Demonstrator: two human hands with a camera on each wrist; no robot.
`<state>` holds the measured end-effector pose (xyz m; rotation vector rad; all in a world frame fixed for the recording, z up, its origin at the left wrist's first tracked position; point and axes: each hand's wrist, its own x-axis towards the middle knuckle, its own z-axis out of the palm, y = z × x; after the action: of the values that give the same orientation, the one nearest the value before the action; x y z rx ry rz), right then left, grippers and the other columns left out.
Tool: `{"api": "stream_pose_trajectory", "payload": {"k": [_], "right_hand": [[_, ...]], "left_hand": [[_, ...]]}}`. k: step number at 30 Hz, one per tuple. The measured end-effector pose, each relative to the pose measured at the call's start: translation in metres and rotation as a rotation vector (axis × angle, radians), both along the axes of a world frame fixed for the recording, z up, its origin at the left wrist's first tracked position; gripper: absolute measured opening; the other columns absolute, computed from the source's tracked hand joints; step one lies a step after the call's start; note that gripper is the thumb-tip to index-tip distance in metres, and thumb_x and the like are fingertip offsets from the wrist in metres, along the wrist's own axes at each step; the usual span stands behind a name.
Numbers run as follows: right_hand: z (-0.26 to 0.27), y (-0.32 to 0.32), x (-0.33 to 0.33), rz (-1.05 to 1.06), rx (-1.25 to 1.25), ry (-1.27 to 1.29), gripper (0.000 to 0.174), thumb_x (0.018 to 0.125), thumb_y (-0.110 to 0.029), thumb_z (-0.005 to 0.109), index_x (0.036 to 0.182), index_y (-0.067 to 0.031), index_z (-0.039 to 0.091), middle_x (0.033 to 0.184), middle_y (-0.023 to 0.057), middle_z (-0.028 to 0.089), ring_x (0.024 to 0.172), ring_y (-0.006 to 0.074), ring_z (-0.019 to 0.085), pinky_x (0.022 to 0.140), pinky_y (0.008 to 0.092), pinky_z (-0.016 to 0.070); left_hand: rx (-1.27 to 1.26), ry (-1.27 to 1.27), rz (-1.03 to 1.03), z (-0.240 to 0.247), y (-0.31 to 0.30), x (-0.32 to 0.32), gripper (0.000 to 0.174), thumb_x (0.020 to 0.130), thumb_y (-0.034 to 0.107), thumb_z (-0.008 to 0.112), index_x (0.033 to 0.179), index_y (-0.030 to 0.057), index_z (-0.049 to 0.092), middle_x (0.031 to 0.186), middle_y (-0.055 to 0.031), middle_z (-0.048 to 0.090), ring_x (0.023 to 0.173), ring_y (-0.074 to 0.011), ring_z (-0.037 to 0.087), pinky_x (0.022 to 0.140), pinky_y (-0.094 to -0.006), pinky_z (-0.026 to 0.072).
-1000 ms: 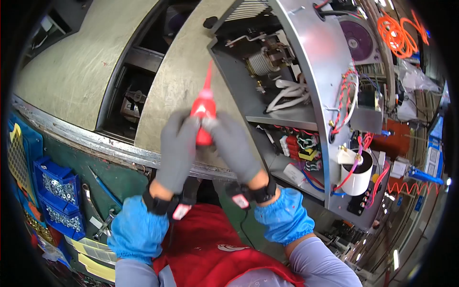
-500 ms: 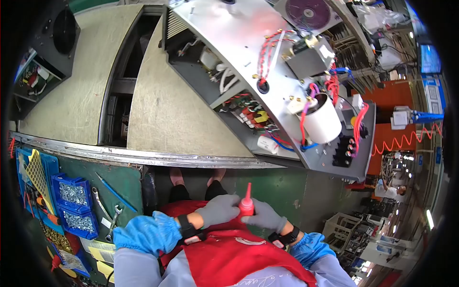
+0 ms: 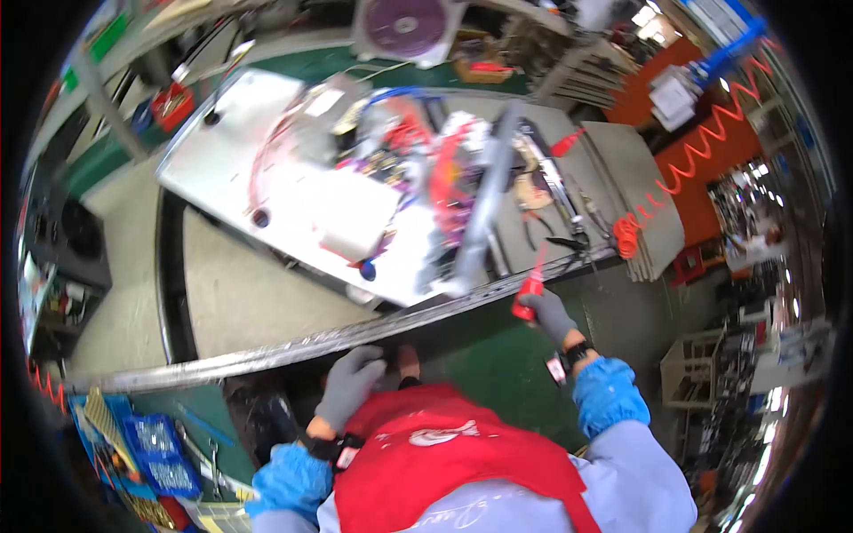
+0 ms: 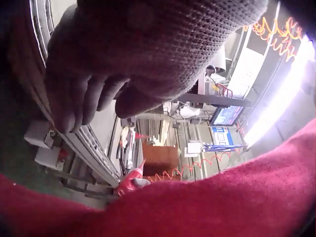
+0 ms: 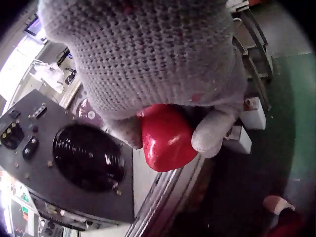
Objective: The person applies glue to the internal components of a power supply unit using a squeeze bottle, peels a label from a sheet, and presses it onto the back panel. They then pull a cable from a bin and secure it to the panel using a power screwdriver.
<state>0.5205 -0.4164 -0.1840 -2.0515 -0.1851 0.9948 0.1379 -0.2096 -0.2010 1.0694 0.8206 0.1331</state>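
Note:
In a grey knit glove, the right hand [image 3: 553, 318] grips a red squeeze bottle [image 3: 529, 300] with its pointed nozzle up, just off the bench's front edge. The right wrist view shows the bottle's rounded red end [image 5: 168, 140] between the gloved thumb and fingers of the right hand [image 5: 158, 64]. The gloved left hand [image 3: 350, 387] holds nothing and hangs over the front of the red apron, its fingers loosely bent. Up close, the left hand [image 4: 133, 59] has relaxed fingers that touch no object.
A large metal equipment housing [image 3: 222, 151] with wires and a white cylinder lies on the bench, whose metal edge [image 3: 293, 346] runs across the view. Pliers and other tools [image 3: 533, 229] lie right of it. Blue bins [image 3: 166, 455] of small parts stand lower left; a dark housing [image 3: 78, 233] stands far left.
The two hands have come apart; the right hand has carried the red bottle rightward to the bench edge, while the left has let go. The head view has turned toward the bench's right side.

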Motion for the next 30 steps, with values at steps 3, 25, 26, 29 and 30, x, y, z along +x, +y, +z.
{"api": "stream_pose_trajectory", "payload": {"k": [3, 25, 26, 29, 30], "right_hand": [[-0.020, 0.021, 0.064, 0.059, -0.070, -0.167, 0.036, 0.080, -0.033, 0.070, 0.100, -0.0041, 0.064, 0.081, 0.0052, 0.065, 0.070, 0.0153, 0.063, 0.057, 0.0311, 0.0513], [0.054, 0.253, 0.127, 0.414, 0.829, 0.228, 0.058, 0.100, -0.050, 0.047, 0.131, -0.0008, 0.054, 0.123, 0.0130, 0.062, 0.113, 0.0241, 0.060, 0.098, 0.0391, 0.0459], [0.090, 0.257, 0.085, 0.327, 0.944, 0.224, 0.067, 0.103, -0.056, 0.035, 0.128, 0.0014, 0.057, 0.118, 0.0130, 0.064, 0.105, 0.0193, 0.061, 0.100, 0.0359, 0.0438], [0.093, 0.266, 0.063, 0.418, 1.126, 0.134, 0.055, 0.105, -0.049, 0.037, 0.126, -0.0015, 0.057, 0.118, 0.0066, 0.060, 0.104, 0.0153, 0.055, 0.097, 0.0343, 0.0411], [0.090, 0.265, 0.055, 0.343, 1.116, 0.144, 0.051, 0.105, -0.046, 0.039, 0.124, -0.0020, 0.057, 0.116, 0.0052, 0.059, 0.104, 0.0140, 0.053, 0.097, 0.0336, 0.0403]], "left_hand": [[-0.021, 0.091, 0.139, 0.032, -0.006, 0.014, 0.032, 0.092, 0.012, 0.059, 0.120, -0.0020, 0.059, 0.100, -0.0107, 0.067, 0.084, -0.0168, 0.065, 0.073, -0.0286, 0.0547], [1.616, 0.307, 0.565, 0.137, -0.033, 0.121, 0.030, 0.089, 0.025, 0.069, 0.107, 0.0044, 0.057, 0.080, -0.0122, 0.058, 0.065, -0.0286, 0.059, 0.055, -0.0389, 0.0471], [1.633, 0.325, 0.579, 0.136, -0.034, 0.123, 0.029, 0.090, 0.025, 0.068, 0.107, 0.0041, 0.057, 0.080, -0.0125, 0.058, 0.065, -0.0291, 0.059, 0.055, -0.0389, 0.0472], [1.680, 0.353, 0.610, 0.131, -0.034, 0.124, 0.029, 0.091, 0.026, 0.066, 0.107, 0.0029, 0.056, 0.082, -0.0139, 0.057, 0.065, -0.0313, 0.059, 0.055, -0.0395, 0.0473], [1.682, 0.360, 0.598, 0.129, -0.033, 0.123, 0.030, 0.091, 0.026, 0.066, 0.107, 0.0029, 0.056, 0.082, -0.0139, 0.057, 0.065, -0.0315, 0.059, 0.055, -0.0396, 0.0474]]}}
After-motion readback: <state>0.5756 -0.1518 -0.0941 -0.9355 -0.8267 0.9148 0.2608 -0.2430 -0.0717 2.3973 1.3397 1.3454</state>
